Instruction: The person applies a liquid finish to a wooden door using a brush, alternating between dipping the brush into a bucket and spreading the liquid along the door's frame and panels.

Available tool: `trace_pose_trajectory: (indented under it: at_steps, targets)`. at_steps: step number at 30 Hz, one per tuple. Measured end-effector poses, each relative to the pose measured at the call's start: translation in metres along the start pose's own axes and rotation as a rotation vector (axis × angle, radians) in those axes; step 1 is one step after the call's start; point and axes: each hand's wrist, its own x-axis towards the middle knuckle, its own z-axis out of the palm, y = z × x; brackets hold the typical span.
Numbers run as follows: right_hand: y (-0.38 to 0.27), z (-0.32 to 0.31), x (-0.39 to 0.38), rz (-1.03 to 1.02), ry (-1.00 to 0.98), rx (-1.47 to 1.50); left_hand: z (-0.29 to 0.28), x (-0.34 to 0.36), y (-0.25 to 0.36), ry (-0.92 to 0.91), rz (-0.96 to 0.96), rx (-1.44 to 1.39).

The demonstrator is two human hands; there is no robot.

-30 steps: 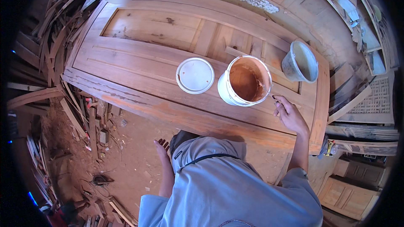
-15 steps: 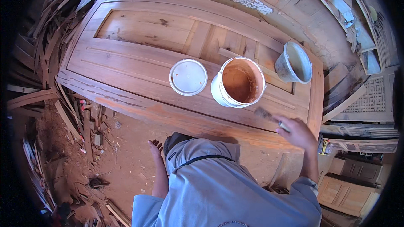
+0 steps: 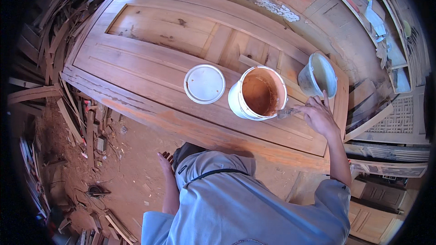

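Observation:
My right hand (image 3: 319, 115) grips a paintbrush (image 3: 287, 112) beside the right wall of a white bucket (image 3: 238, 102). The brush is slightly blurred, and whether its bristles touch the bucket I cannot tell. Reddish-brown paste or stain (image 3: 261, 91) coats the bucket's inside. One finger of that hand points up towards a grey bucket (image 3: 307, 81), which leans a little at the right. Left of the white bucket lies a round white lid (image 3: 204, 84). Everything rests on a large panelled wooden door (image 3: 145, 66). My left hand (image 3: 166, 160) hangs by my side, empty, fingers apart.
Scrap wood (image 3: 54, 50) is heaped at the left, with more offcuts on the dirt floor (image 3: 131, 172). A wall (image 3: 313, 25) runs behind the door. At the right stand a lattice panel (image 3: 397, 109) and several stacked wooden doors (image 3: 372, 215).
My right hand has moved up and away from the door's near edge, bringing the paintbrush beside the white bucket. My left hand still hangs at my side. The view has shifted slightly.

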Motion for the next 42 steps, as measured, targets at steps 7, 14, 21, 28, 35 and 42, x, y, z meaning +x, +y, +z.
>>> trace_pose_trajectory:
  at_steps: [7,14,21,28,35,42]
  targets:
    - [-0.021,-0.014,0.012,0.002,-0.055,0.13,0.0,0.001,-0.003,-0.02,0.009,0.003]
    - [-0.024,-0.01,0.015,0.123,-0.219,0.133,0.018,0.015,0.017,-0.053,0.054,0.005]
    - [-0.037,0.014,0.073,-0.008,-0.133,0.206,0.01,0.014,0.023,-0.04,0.03,0.017]
    - [-0.068,0.066,0.127,-0.035,-0.136,0.035,0.011,0.008,0.022,-0.018,0.024,-0.039]
    - [-0.076,0.035,0.122,-0.13,-0.555,0.117,-0.017,0.002,0.004,0.067,-0.038,-0.005]
    - [-0.016,0.007,0.128,-0.016,-0.915,0.656,-0.002,0.003,0.01,0.034,-0.013,0.017]
